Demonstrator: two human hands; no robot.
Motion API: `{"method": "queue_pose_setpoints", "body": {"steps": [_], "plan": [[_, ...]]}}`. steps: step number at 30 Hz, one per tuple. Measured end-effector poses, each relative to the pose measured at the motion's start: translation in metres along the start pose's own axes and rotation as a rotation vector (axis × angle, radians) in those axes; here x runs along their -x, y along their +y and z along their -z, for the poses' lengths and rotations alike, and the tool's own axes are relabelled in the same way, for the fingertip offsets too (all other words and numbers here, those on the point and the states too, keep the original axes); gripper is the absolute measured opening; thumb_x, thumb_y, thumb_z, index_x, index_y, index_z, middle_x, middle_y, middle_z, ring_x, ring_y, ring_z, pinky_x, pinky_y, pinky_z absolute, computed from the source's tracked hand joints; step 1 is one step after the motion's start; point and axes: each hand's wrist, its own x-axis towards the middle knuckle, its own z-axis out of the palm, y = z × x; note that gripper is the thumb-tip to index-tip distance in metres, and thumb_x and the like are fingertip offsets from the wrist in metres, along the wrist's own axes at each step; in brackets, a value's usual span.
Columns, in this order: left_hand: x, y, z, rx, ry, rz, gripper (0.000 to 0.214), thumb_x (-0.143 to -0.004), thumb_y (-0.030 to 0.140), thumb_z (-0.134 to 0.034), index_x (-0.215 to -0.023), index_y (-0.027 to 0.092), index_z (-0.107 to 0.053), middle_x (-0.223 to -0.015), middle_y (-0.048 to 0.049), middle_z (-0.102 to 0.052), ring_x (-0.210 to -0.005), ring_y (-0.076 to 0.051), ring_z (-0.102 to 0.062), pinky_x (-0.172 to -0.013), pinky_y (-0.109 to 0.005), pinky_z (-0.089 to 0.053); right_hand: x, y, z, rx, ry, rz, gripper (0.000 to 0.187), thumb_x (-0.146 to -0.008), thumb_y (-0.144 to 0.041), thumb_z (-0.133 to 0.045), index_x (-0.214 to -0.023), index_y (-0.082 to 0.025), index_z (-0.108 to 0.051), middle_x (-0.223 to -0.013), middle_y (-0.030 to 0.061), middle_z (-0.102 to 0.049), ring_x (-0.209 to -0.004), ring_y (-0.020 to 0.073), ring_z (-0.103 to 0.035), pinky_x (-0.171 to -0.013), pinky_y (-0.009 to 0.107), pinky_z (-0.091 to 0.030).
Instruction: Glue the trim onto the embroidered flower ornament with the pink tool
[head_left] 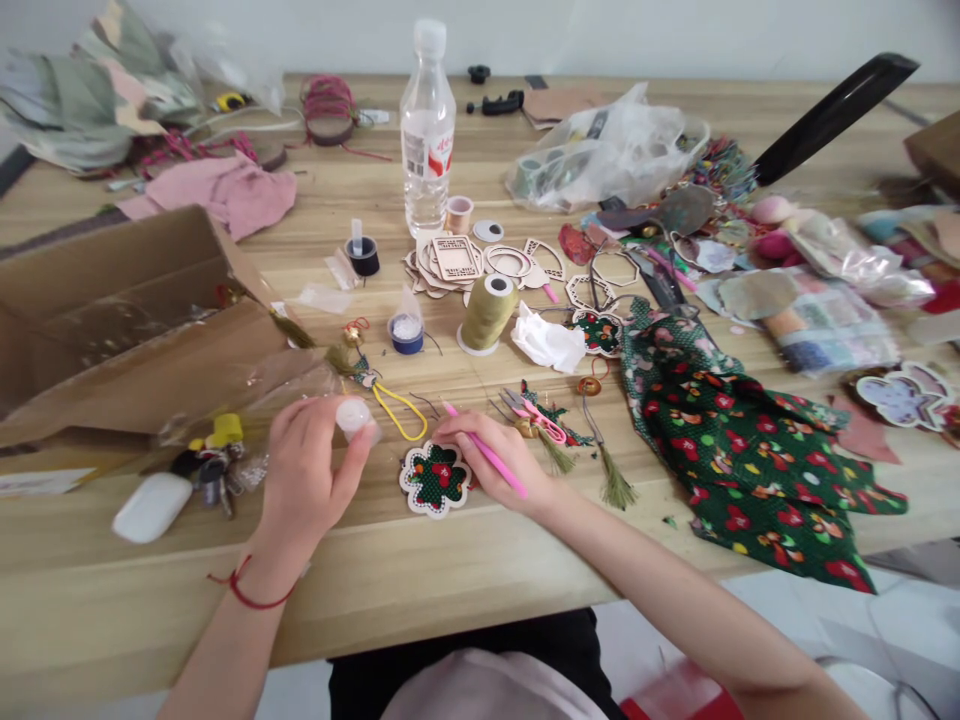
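In the head view, my left hand (304, 465) pinches a small round, clear-white container (352, 415) between thumb and fingers, above the table. My right hand (517, 460) grips a slim pink pen-like tool (501, 470), its tip pointing up and left. Just beneath the right fingertips lies a flower-shaped wooden ornament (436, 478) with green-and-red patterned fabric inside and small pale beads along part of its edge. A yellow cord loop (403, 412) on a tasselled charm rests between the hands. Pink-handled snips (536, 415) lie beyond my right hand.
An open cardboard box (135, 290) stands at the left, near a white case (152, 507). A thread spool (487, 315), a blue tub of beads (406, 333) and a water bottle (427, 140) stand upright farther back. Green floral fabric (750, 450) hangs over the front edge.
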Motion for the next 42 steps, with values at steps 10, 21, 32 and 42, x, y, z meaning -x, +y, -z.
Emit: {"method": "queue_pose_setpoints", "body": {"steps": [10,21,32,42], "plan": [[0.0007,0.0004,0.0007,-0.008,-0.005,0.004,0.016,-0.095,0.029,-0.049,-0.106,0.019,-0.056,-0.096,-0.0078,-0.07,-0.089,-0.024,-0.064,-0.094,-0.042,-0.044,0.0001,0.0009,-0.001,-0.03,0.032,-0.086,0.018,-0.102,-0.024,-0.04,-0.107,-0.022,-0.057,-0.096,0.0059,-0.071,-0.088,0.017,-0.073,-0.084,0.031,-0.059],[-0.0002,0.0005,0.0004,0.01,-0.017,0.032,0.016,-0.095,0.03,-0.049,-0.105,0.02,-0.056,-0.096,-0.008,-0.07,-0.089,-0.025,-0.064,-0.093,-0.043,-0.045,-0.0009,0.0008,-0.0013,0.038,0.048,-0.047,0.017,-0.102,-0.021,-0.04,-0.105,-0.022,-0.057,-0.094,0.0053,-0.071,-0.089,0.0174,-0.072,-0.09,0.034,-0.057],[-0.0009,0.0006,-0.0002,0.012,-0.016,0.027,0.016,-0.095,0.03,-0.049,-0.104,0.02,-0.056,-0.095,-0.0075,-0.071,-0.088,-0.024,-0.064,-0.092,-0.043,-0.046,-0.0007,0.0049,-0.0033,0.017,0.022,-0.062,0.017,-0.102,-0.021,-0.04,-0.105,-0.023,-0.056,-0.096,0.0057,-0.069,-0.091,0.0174,-0.071,-0.087,0.033,-0.058],[0.0004,0.0006,-0.0012,0.007,-0.018,0.047,0.016,-0.094,0.033,-0.052,-0.103,0.02,-0.057,-0.097,-0.0076,-0.071,-0.088,-0.024,-0.065,-0.092,-0.043,-0.047,-0.0033,0.0032,-0.0021,0.023,0.003,-0.074,0.017,-0.101,-0.02,-0.041,-0.103,-0.023,-0.058,-0.094,0.0057,-0.07,-0.091,0.0181,-0.07,-0.087,0.034,-0.057]]}}
